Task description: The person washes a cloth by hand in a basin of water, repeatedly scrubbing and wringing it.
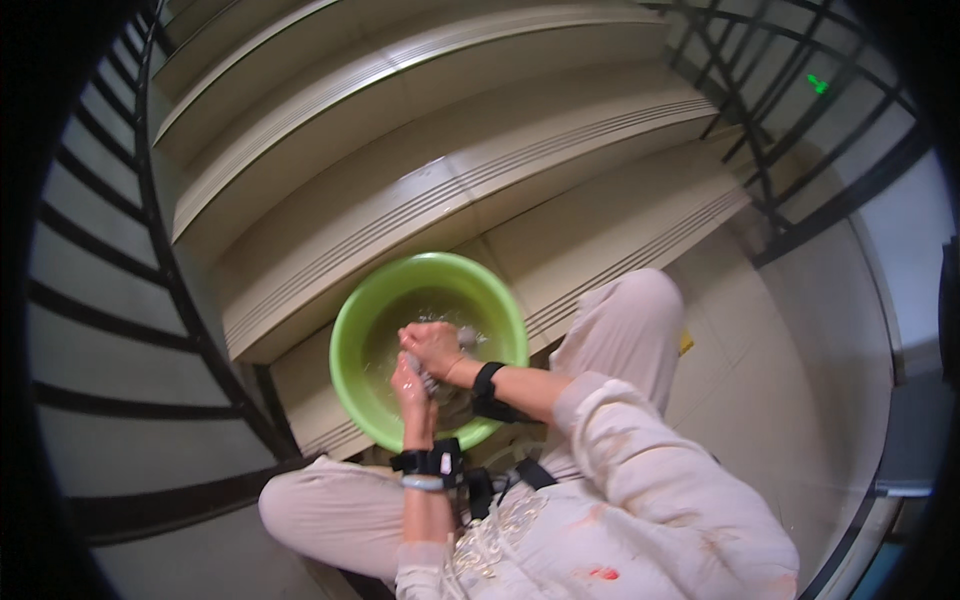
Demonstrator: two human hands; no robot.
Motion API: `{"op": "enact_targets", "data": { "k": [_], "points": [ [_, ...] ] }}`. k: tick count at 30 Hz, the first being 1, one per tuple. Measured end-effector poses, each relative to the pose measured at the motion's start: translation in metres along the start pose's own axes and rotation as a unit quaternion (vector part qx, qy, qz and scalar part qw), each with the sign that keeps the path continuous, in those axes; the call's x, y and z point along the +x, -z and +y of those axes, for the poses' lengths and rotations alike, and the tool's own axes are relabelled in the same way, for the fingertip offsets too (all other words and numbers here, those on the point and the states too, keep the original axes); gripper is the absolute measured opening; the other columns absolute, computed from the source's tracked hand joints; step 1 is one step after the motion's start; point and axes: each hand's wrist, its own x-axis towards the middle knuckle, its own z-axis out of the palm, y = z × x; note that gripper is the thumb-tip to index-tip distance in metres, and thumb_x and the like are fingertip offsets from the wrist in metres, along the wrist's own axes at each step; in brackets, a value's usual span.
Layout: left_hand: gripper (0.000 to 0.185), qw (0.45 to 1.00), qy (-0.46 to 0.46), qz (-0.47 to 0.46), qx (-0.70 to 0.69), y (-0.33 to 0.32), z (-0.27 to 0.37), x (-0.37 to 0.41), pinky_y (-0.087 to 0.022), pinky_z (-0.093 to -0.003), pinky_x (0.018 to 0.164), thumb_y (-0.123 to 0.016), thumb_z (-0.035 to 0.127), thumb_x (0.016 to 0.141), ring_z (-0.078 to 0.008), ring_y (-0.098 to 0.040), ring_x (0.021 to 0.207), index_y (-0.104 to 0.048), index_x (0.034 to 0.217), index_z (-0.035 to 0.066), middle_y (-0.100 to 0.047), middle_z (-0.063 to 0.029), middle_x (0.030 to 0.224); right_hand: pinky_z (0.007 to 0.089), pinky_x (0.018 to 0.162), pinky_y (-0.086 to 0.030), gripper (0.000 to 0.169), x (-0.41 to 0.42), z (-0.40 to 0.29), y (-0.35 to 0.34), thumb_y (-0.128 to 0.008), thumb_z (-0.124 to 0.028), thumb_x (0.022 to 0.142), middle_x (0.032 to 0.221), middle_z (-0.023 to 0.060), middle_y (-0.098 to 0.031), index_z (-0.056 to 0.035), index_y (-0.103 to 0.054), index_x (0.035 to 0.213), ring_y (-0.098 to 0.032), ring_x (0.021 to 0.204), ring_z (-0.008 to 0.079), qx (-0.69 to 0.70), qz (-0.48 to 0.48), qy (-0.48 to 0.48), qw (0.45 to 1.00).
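Note:
A green plastic basin point(351, 322) stands on a stair step between my knees, with cloudy water point(382, 330) in it. My left hand point(410, 386) is wet and closed around a bunched greyish-white cloth point(413, 363), just over the water. My right hand point(435, 349) lies against it from the right, its fingers curled on the same cloth. Part of the cloth is hidden between the hands. Another light-coloured piece point(468, 335) shows in the water to the right of my right hand; whether it joins the held cloth, I cannot tell. Black straps circle both wrists.
Tiled stair steps point(450, 169) with grooved edges rise beyond the basin. A dark metal railing point(154, 217) runs along the left, and another railing point(761, 161) stands at the upper right. My bent knees flank the basin. A small yellow item point(686, 343) is beside my right knee.

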Motion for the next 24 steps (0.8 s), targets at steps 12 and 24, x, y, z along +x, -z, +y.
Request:
{"op": "enact_targets", "data": {
  "k": [12,24],
  "points": [
    [0.050,0.998,0.052,-0.022,0.038,0.009,0.037,-0.006,-0.042,-0.0257,0.065,-0.039,0.045,0.093,-0.0099,-0.049,0.071,-0.059,0.089,-0.002,-0.057,-0.0026,0.082,0.0419,0.060,-0.047,0.052,0.035,0.006,0.017,-0.043,-0.057,0.082,0.066,0.0111,-0.063,-0.0116,-0.066,0.069,-0.061,0.067,0.0299,0.026,-0.202,-0.153,0.967],
    [0.029,0.954,-0.134,0.095,0.250,0.052,0.033,0.015,-0.041,-0.0258,0.058,-0.073,0.022,0.073,-0.0108,-0.048,0.062,-0.051,0.075,0.003,-0.055,-0.0020,0.068,0.0416,0.074,-0.039,0.023,0.064,0.040,0.036,-0.058,-0.018,0.062,0.085,0.0052,-0.063,-0.0088,-0.063,0.082,-0.055,0.087,0.0242,0.016,-0.400,-0.018,0.916]
  ]
}}
